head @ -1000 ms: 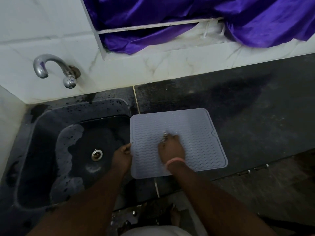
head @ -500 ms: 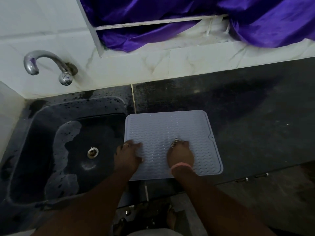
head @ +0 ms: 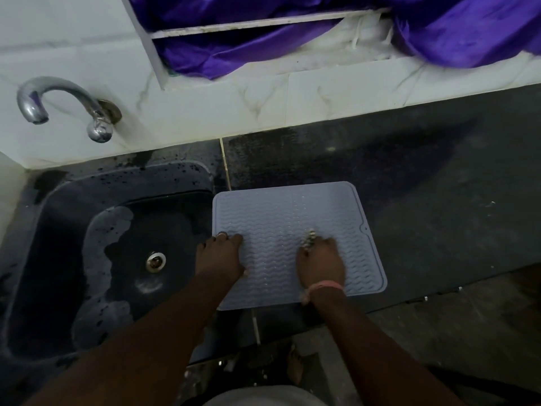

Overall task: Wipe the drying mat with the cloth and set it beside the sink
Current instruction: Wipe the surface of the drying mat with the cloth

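Mat, pale grey-blue with wavy ribs, lies flat on the dark counter just right of the sink. Its left edge sits at the sink's right rim, maybe overhanging slightly; can't tell for sure. Near edge reaches close to the counter's front edge. Small notch on the mat's right edge.

Left hand rests on the mat's near-left part, at the left edge. Fingers look fairly flat on the surface, pressing, not wrapped around anything. Ring on one finger.

Right hand is on the mat's near-middle, fingers curled down over a small bunched thing. A light, speckled bit pokes out past the knuckles, likely the cloth; most of it is hidden under the hand. Pink band on the right wrist.

Sink is dark, wet, with a pale patch along its left side and a metal drain in the middle. Chrome tap comes out of the white marble-look wall far left, spout curving over the sink's far-left corner. Purple fabric bunched in the opening above the wall, far side. Counter shows a darker wet-looking patch far of the mat. A pale seam runs across the counter, passing under the mat.
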Motion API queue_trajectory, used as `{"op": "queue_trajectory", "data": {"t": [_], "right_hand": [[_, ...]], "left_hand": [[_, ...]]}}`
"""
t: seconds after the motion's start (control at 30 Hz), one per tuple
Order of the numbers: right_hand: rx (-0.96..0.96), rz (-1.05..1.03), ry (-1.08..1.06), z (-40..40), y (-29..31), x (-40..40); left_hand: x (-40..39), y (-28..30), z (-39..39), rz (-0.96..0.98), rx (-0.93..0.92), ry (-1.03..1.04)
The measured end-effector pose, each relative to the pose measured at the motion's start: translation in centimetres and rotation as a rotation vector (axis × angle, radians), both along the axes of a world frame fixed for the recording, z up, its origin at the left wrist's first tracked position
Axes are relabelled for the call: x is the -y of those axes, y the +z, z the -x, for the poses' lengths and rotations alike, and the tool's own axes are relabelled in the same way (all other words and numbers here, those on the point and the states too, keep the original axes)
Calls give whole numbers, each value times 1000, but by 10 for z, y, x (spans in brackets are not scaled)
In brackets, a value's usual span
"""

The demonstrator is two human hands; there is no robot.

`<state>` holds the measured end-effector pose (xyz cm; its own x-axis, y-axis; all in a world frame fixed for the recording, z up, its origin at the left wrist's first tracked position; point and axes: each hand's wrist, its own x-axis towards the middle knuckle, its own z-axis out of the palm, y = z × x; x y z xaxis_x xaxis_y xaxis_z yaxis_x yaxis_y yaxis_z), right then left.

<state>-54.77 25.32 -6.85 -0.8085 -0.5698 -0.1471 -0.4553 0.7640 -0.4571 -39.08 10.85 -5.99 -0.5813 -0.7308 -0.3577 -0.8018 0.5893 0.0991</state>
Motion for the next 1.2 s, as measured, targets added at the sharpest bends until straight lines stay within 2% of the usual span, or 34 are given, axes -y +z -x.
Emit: {"op": "queue_trajectory", "data": {"t": [0.07,0.43,0.6,0.8,0.9,1.0,1.1,1.2], "right_hand": [[-48,-23,-67,14,-2,-10],[-77,-90,226,-31,-3,34],[9,-55,289,-62,-10,58],[287,123,246,-39,-2,49],[124,113,119,1,3,25],[4,-5,11,33,6,5],[-27,-123,70,38,3,2],[-13,-141,91,32,3,13]], "left_hand": [[3,0,2,-21,-5,-14],[5,1,5,-43,-70,-48],[2,6,6,-20,-85,-26],[0,8,3,-58,-81,-16],[0,8,3,-117,-54,-2],[0,9,4,-159,-54,17],[0,9,5,-165,-55,26],[1,9,5,-163,-46,28]]}}
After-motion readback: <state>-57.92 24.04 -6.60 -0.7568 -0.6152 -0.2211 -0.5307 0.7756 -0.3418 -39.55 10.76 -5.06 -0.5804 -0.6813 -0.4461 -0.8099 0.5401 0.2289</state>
